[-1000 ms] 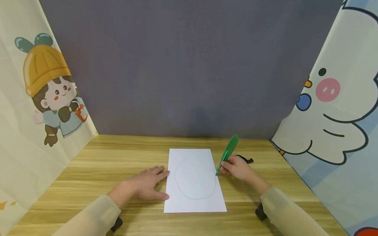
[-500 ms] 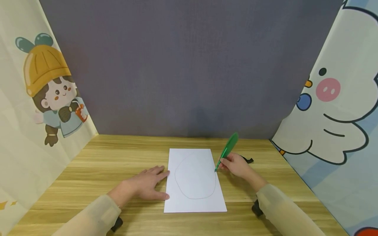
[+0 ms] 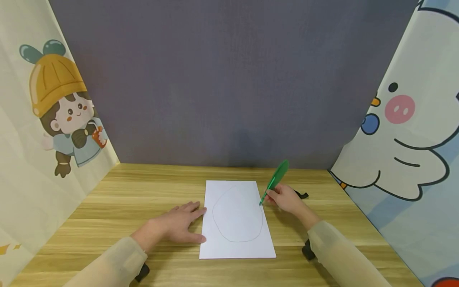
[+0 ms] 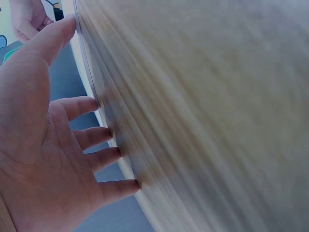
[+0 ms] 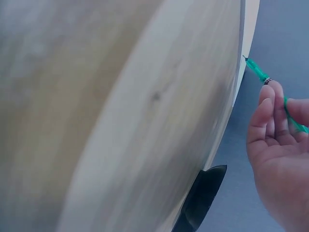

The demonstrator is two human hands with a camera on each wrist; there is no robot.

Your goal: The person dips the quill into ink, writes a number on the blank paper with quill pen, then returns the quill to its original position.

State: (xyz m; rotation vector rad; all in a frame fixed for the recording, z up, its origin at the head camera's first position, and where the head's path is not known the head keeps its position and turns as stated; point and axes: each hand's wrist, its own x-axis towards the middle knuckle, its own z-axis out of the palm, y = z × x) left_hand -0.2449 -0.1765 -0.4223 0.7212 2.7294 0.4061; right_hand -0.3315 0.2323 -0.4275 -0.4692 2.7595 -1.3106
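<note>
Head view: the right hand (image 3: 287, 198) pinches a green pen (image 3: 277, 176), tip at the right edge of the white paper (image 3: 234, 250); the left hand (image 3: 176, 225), spread, touches the left edge.

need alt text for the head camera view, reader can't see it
A person's right hand holds a green pen with a leaf-shaped top, its tip at the right side of a white sheet bearing a rounded outline. The left hand rests at the sheet's left edge, on a wood-grain table.
</note>
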